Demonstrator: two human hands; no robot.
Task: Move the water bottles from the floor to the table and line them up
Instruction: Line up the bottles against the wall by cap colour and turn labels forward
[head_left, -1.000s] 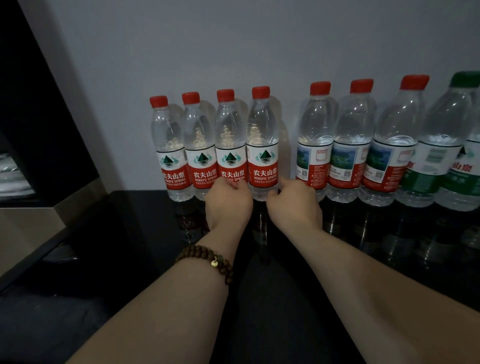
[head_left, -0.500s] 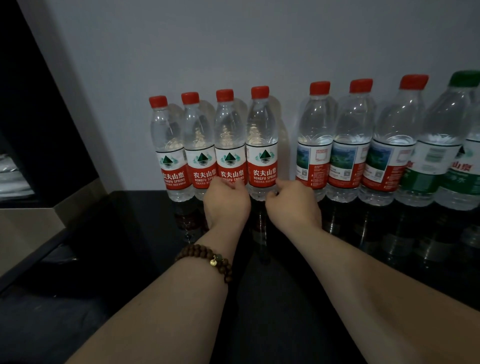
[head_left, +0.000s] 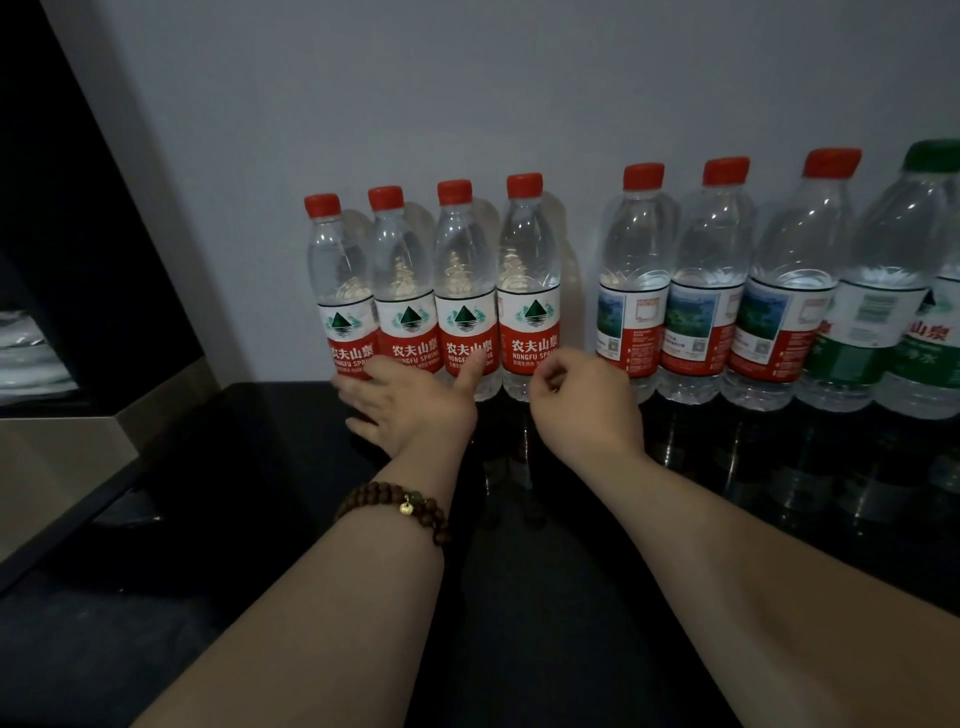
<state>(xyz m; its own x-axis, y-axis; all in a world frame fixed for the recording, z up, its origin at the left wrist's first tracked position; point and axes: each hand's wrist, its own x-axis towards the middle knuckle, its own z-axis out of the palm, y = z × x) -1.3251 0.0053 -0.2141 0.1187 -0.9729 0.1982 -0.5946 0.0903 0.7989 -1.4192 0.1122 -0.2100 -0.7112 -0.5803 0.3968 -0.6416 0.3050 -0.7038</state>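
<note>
Now the left hand (head_left: 410, 410) is resting, fingers spread, against 4 small bottles (head_left: 462, 270) standing along the table's (head_left: 260, 467) far edge; the right hand (head_left: 582, 400) is hovering loosely curled, holding nothing.

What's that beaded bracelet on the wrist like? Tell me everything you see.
The dark brown beaded bracelet is one string of round, wood-like beads circling the left wrist, snug on the skin. A greenish bead and a small gold charm sit on its upper side. It touches only the arm.
</note>
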